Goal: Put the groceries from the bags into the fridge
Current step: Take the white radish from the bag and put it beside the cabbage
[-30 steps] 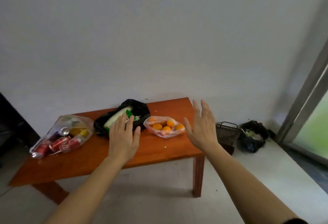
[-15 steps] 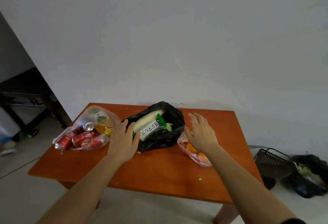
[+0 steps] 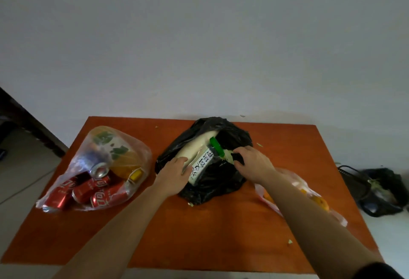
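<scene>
**Orange table, three bags, both hands at the black one**

Grey wall fills the upper half of the head view, and below it we see an orange-brown wooden table (image 3: pixel 199 234) set against that wall. Near the middle of the table sits a black bag (image 3: pixel 212 188), its mouth open toward us. Inside lie a long pale vegetable (image 3: pixel 199 146) and, just beside it, a labelled pack (image 3: pixel 202 164) with a green cap.

Our left hand (image 3: pixel 174 174) reaches to the bag's near left edge. Its bent fingertips touch the pale vegetable and the pack, but we cannot tell whether they grip anything. Our right hand (image 3: pixel 254 163) is at the bag's right side, fingers curled and pinching a fold of the black plastic next to the green cap.

On the table's left, well apart from the black bag, a clear bag (image 3: pixel 132 146) holds red cans (image 3: pixel 99 192) lying on their sides, a silver-topped can and an orange bottle (image 3: pixel 126 168) with a yellow cap. A thin bag of oranges (image 3: pixel 318 201) lies partly hidden under our right forearm.

On the floor at the right stand a dark basket (image 3: pixel 354 181) and another black bag (image 3: pixel 385 192), touching each other.
</scene>
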The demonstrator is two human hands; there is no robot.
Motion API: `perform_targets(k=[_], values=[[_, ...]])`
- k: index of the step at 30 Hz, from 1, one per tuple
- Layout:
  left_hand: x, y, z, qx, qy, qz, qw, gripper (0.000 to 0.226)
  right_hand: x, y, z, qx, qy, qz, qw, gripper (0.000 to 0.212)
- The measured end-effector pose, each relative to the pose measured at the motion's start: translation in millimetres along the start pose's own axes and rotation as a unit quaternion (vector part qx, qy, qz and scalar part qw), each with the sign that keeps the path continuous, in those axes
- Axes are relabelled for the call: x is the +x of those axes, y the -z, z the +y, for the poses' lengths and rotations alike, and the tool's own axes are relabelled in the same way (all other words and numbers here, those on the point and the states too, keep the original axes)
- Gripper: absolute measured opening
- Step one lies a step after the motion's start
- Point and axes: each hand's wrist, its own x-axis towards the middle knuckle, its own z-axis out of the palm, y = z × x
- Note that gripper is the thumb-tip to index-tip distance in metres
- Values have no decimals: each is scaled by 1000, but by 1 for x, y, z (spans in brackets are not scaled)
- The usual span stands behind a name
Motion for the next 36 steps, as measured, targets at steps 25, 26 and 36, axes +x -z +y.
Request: perform_targets(k=[25,26,36], values=[[160,-56,-49,-73,283,-106,950,88,244,-80,-43,-240,205,-159,935,49],[162,-59,-50,-68,286,-111,949,90,244,-82,-40,-227,196,-163,940,44],[146,-32,-5,58,200,43,977,67,224,-74,-7,-115,117,-149,975,82]])
